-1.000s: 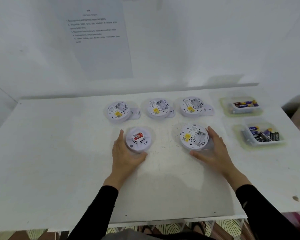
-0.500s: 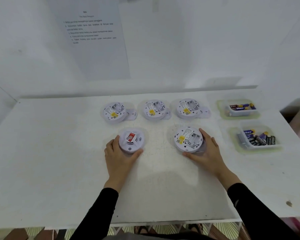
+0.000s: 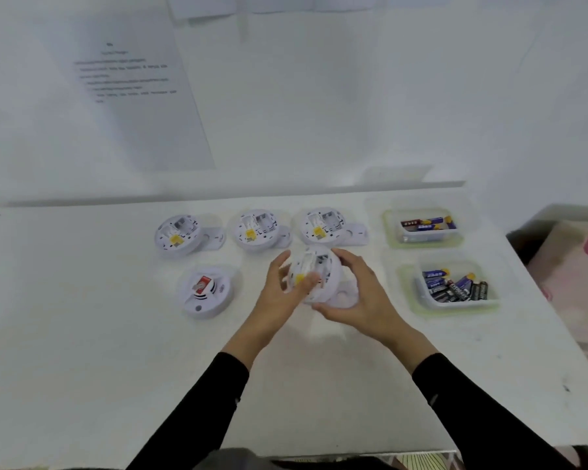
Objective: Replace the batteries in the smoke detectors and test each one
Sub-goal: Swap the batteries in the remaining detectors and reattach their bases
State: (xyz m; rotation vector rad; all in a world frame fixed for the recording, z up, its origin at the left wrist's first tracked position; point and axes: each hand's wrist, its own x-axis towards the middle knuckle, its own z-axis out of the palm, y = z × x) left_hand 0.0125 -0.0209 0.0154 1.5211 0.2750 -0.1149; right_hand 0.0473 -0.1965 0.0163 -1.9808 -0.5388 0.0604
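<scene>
Our left hand [image 3: 279,300] clasps one side of the smoke detector [image 3: 323,266], held tilted, back up, just above the table [image 3: 82,351], our right hand [image 3: 367,300] the other; we judge levelling it best before taking batteries [image 3: 455,288] from the tray [image 3: 462,304].

Left hand [image 3: 280,296] and right hand [image 3: 364,300] hold one smoke detector [image 3: 319,266] tilted over the desk [image 3: 82,334], open battery bay facing up. Three opened detectors [image 3: 257,228] lie in the back row; a closed detector [image 3: 206,293] lies front left. Two battery trays [image 3: 455,304] stand at right.
</scene>
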